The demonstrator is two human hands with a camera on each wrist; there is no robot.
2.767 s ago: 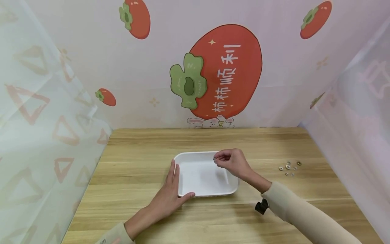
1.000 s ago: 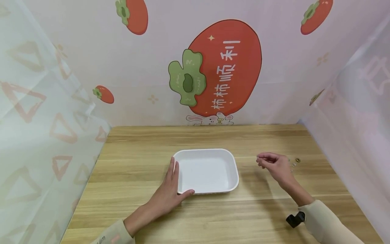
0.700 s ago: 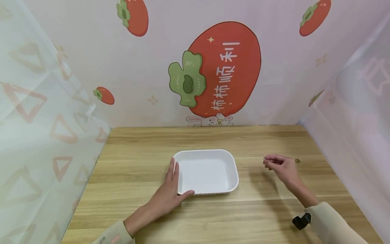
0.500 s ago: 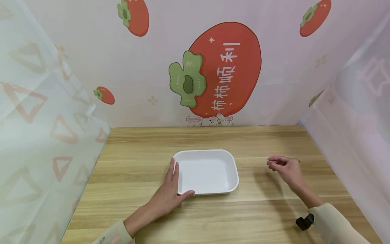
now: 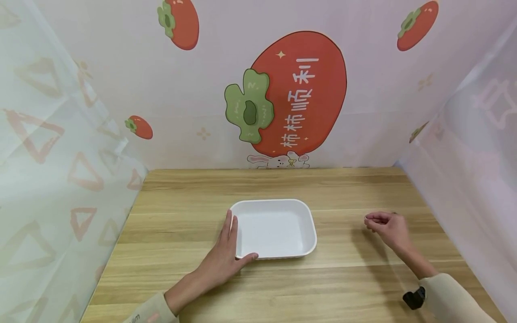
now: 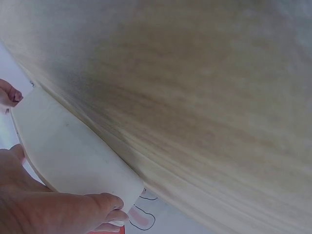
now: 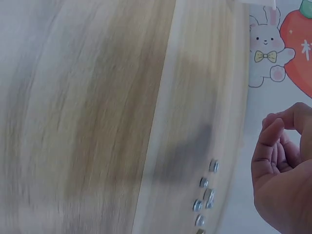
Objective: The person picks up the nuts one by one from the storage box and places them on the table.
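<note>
My left hand (image 5: 221, 258) rests on the near left corner of a white tray (image 5: 313, 233), fingers straight along its left side and thumb along the front rim. No contents show inside the tray. In the left wrist view, the tray's wall (image 6: 73, 146) spans between that hand (image 6: 53, 209) and the table. My right hand (image 5: 387, 228) is over the table to the right of the tray, pinching a small metal nut (image 5: 365, 218) that barely shows at the fingertips. Several loose nuts (image 7: 209, 195) lie below it in the right wrist view; the hand hides most of them in the head view.
The wooden table (image 5: 274, 291) ends at a back wall (image 5: 186, 154) printed with persimmons and a rabbit. White printed sheets (image 5: 44, 193) hang along both sides. A black wrist mount (image 5: 414, 298) sits at the right cuff.
My right hand has moved from over the tray's right side out to the right, fingertips still pinched, covering the loose nuts. The left hand and the tray have stayed in place.
</note>
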